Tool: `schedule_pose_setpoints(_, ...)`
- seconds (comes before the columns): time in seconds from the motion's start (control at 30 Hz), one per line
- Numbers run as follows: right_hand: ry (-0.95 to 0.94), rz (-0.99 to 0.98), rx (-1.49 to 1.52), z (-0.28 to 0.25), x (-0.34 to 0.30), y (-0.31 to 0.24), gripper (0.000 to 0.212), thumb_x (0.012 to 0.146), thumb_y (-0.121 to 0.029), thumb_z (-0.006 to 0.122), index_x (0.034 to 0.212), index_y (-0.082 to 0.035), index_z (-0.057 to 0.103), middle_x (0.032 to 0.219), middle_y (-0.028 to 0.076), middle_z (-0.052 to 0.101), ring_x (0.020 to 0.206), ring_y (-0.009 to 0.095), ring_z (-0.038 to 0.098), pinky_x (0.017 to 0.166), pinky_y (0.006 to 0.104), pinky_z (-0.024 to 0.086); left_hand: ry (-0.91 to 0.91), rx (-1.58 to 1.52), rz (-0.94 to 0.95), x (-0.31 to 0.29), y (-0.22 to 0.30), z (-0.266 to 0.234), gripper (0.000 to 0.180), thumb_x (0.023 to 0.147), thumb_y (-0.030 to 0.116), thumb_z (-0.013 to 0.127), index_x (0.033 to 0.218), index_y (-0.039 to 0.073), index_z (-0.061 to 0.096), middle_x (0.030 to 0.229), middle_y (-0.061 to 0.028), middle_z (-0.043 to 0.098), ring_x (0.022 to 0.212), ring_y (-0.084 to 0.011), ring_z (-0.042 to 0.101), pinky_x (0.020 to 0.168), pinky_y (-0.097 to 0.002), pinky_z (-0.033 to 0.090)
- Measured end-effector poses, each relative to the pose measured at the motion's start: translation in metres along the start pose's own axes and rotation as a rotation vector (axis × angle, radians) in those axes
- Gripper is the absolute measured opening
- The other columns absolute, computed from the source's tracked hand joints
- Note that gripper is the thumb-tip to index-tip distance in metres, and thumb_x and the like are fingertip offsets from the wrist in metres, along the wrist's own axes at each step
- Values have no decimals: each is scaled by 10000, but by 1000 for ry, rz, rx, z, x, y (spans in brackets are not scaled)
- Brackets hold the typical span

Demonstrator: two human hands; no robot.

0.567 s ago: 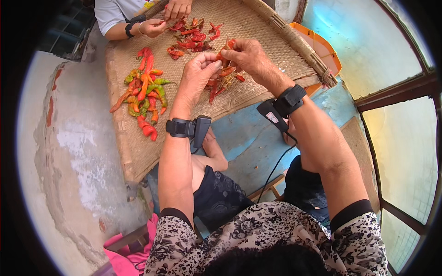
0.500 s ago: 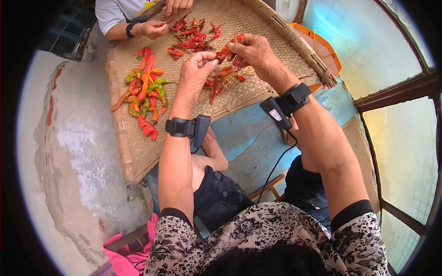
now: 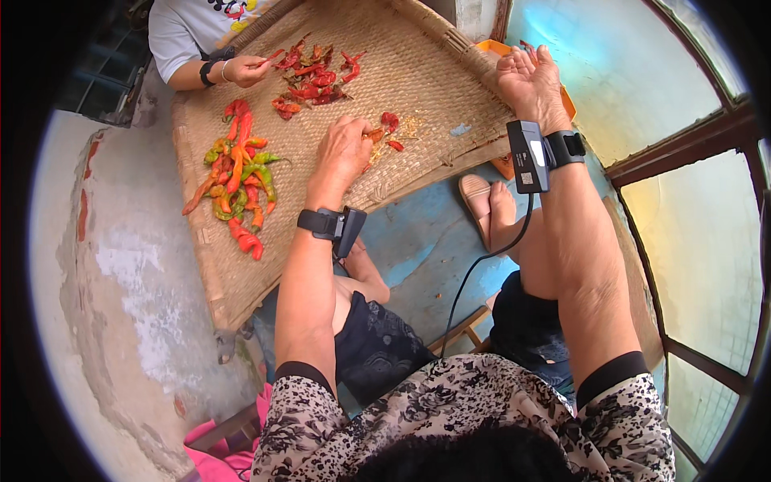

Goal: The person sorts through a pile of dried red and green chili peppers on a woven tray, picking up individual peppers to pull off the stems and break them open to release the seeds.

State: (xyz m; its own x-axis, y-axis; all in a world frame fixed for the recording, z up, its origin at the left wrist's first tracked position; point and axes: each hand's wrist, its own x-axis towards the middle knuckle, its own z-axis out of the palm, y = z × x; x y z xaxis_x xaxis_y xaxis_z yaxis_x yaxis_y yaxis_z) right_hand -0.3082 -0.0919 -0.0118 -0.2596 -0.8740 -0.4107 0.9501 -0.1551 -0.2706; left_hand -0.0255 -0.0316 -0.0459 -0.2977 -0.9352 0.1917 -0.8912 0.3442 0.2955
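My left hand is low over the woven tray, its fingers curled down around an orange-red chili pepper. The back of the hand hides part of the grip. Out past the tray's right edge is my right hand, palm up with fingers apart, above an orange-rimmed container. Dark red bits show just beyond its fingertips; I cannot tell whether they touch. Close to my left hand lie a red chili piece and scattered pale seeds.
The big woven tray carries a pile of fresh red, orange and green peppers at left and dried red chilies further back. A co-worker's hand holds a thin red chili there. A window stands at right.
My hands have parted from the chili they held together. The right swung right and turned palm up over the container; the left dropped onto the tray. The co-worker's other hand went out of sight.
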Motion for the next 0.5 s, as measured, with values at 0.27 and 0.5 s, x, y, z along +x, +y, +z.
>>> schedule_pose_setpoints(0.27,-705,-94,-1462,-5,-20,59,179,844,-191,613,892,-20,637,742,100,646,660,177,620,585,330,516,-53,-133,-204,4,2,-10,179,748,90,619,914,39,576,870,-118,632,792,-304,612,741,-381,494)
schedule_pose_setpoints(0.5,-841,-488,-2292,-17,-31,105,323,807,-298,615,972,-21,637,964,201,648,902,344,637,781,425,517,160,-562,-288,-1,-20,-29,284,796,77,639,1067,11,589,885,-22,624,785,-80,566,688,-243,476)
